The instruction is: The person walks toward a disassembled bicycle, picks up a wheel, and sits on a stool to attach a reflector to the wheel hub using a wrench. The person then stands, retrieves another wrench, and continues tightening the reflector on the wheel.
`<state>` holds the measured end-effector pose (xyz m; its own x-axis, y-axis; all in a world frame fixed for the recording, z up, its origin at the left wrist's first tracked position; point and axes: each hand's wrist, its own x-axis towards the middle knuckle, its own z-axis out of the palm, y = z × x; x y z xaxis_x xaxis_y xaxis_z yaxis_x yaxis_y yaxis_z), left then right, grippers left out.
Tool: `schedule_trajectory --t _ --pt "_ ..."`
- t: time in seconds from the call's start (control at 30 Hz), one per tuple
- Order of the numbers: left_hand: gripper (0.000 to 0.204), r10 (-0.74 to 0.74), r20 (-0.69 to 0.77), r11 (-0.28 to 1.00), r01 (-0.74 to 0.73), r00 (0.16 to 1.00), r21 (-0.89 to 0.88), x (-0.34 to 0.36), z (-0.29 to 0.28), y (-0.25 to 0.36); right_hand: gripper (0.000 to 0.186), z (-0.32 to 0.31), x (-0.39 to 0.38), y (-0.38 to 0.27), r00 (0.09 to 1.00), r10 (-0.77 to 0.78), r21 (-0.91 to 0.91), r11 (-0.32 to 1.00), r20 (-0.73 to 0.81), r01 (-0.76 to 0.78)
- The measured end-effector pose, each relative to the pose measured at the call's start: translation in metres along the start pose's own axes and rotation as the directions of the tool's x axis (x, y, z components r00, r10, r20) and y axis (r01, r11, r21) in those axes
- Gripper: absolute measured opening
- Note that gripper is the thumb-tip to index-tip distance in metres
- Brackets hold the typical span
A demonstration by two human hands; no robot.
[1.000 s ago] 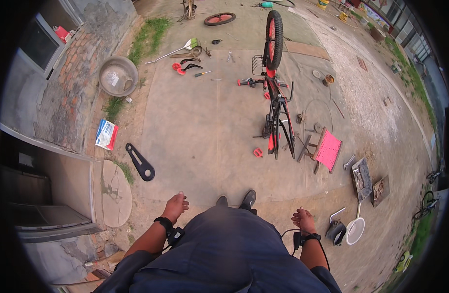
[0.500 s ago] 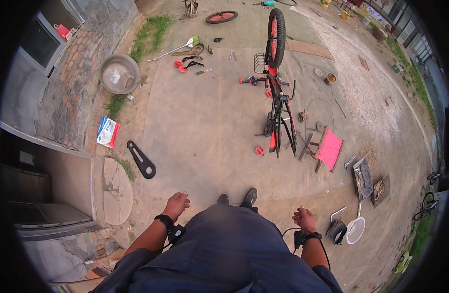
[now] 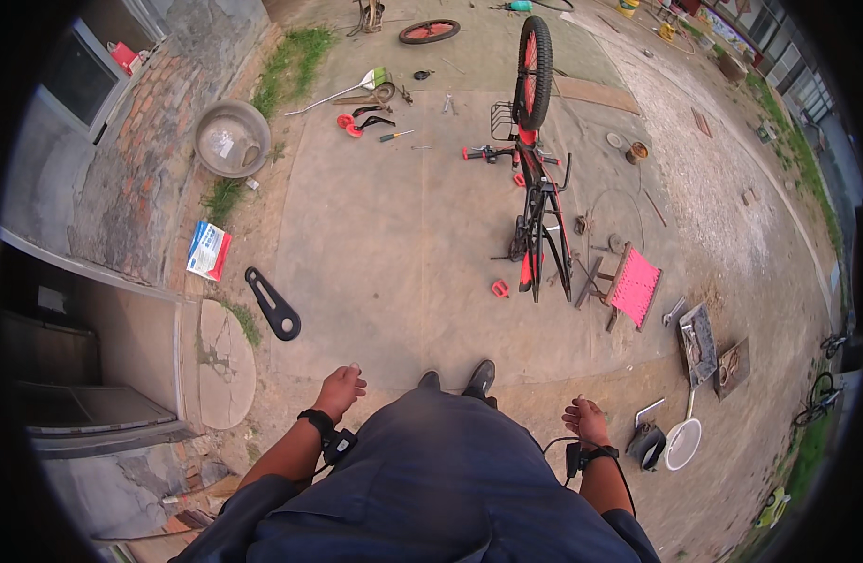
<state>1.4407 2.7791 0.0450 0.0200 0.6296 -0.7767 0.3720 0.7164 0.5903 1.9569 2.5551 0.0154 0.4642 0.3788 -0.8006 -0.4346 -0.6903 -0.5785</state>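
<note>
My left hand (image 3: pixel 342 388) hangs at my left side with loosely bent fingers, holding nothing; a black plastic chain guard (image 3: pixel 272 305) lies beyond it. My right hand (image 3: pixel 583 416) hangs at my right side, fingers loosely curled and apart, near a black bag-like object (image 3: pixel 647 446) and a white-rimmed round sieve (image 3: pixel 684 441). Ahead of my feet a black-and-red bicycle frame (image 3: pixel 544 225) rests upside down on its handlebars (image 3: pixel 488 155), one wheel (image 3: pixel 533 75) raised. A loose red pedal (image 3: pixel 500 289) lies beside it.
A metal basin (image 3: pixel 233 139) and printed box (image 3: pixel 208 251) line the left wall. A detached wheel (image 3: pixel 429 32), small tools (image 3: pixel 394 136) and a dustpan (image 3: pixel 378 77) lie farther ahead. A pink stool (image 3: pixel 635 286) and metal trays (image 3: pixel 697 342) stand right, a doorway (image 3: pixel 94 338) left.
The view has shifted slightly, so the bicycle and ground items appear a little further right. My hands hang almost as before, with no visible change in what they hold.
</note>
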Motion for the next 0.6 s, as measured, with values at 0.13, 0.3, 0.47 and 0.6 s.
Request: schedule_trajectory --t 0.13,0.3,0.47,0.6 --pt "0.052 0.002 -0.009 1.000 -0.002 1.000 -0.019 -0.0010 0.0010 -0.0011 0.039 0.0013 -0.0016 -0.0017 1.000 0.001 0.006 1.000 0.003 -0.001" --pt "0.052 -0.009 -0.003 1.000 0.009 1.000 -0.014 -0.0018 0.0012 -0.0025 0.045 -0.0008 0.0006 0.0012 1.000 -0.010 -0.010 1.000 0.015 0.011" --pt "0.052 -0.006 0.013 0.999 0.005 1.000 0.035 -0.0028 0.0006 -0.0012 0.042 0.0005 -0.0006 0.0010 1.000 -0.006 0.012 1.000 0.015 0.006" --pt "0.051 -0.001 -0.008 1.000 0.001 1.000 -0.018 -0.0021 0.0018 -0.0054 0.040 0.0028 -0.0029 0.0002 1.000 0.002 0.019 1.000 0.014 -0.003"
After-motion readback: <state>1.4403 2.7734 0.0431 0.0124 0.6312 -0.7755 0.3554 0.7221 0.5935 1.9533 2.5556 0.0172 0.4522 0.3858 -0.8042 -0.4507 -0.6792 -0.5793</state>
